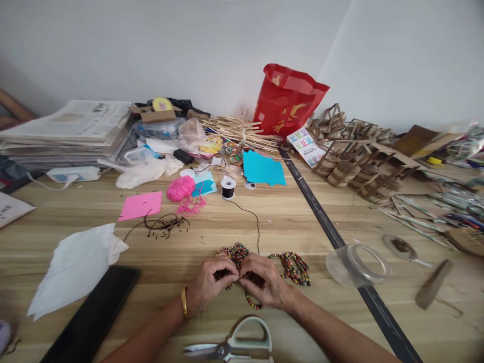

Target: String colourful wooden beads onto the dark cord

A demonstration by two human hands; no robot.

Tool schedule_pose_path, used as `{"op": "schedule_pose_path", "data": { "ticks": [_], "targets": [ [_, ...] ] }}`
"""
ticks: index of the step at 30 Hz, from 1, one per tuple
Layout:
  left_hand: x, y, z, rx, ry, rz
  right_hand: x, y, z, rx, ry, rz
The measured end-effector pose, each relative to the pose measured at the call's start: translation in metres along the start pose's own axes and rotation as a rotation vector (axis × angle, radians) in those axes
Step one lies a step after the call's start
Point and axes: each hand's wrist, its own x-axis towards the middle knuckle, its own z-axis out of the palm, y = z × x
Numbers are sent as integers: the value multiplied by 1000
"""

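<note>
On the table (295,222), both hands (239,283) pinch multicoloured beads (236,252).

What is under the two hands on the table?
Strands of colourful beads spread out from under the left hand and right hand. The fingers cover the part being pinched, so that bit is hidden.

The premises appeared to be a home craft workshop. A wooden desk (295,217) stood against a plain white wall and carried handicraft supplies: pink yarn (180,188), a spool of black thread (228,188), coloured paper (262,169), a bundle of thin sticks (236,130), scissors (234,345) and strings of beads (293,266). Small cardboard models (351,156) were ranged to the right. Stacked newspapers (71,131) occupied the left corner.
</note>
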Motion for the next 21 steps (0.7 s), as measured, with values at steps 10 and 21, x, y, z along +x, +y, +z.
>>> {"op": "schedule_pose_path", "data": {
  "ticks": [10, 21],
  "targets": [
    [1, 3, -3, 14, 14, -5, -5, 4, 1, -27, -2, -22],
    [1, 3, 0, 41, 15, 27, -4, 7, 4, 34, 24, 25]
  ]
}}
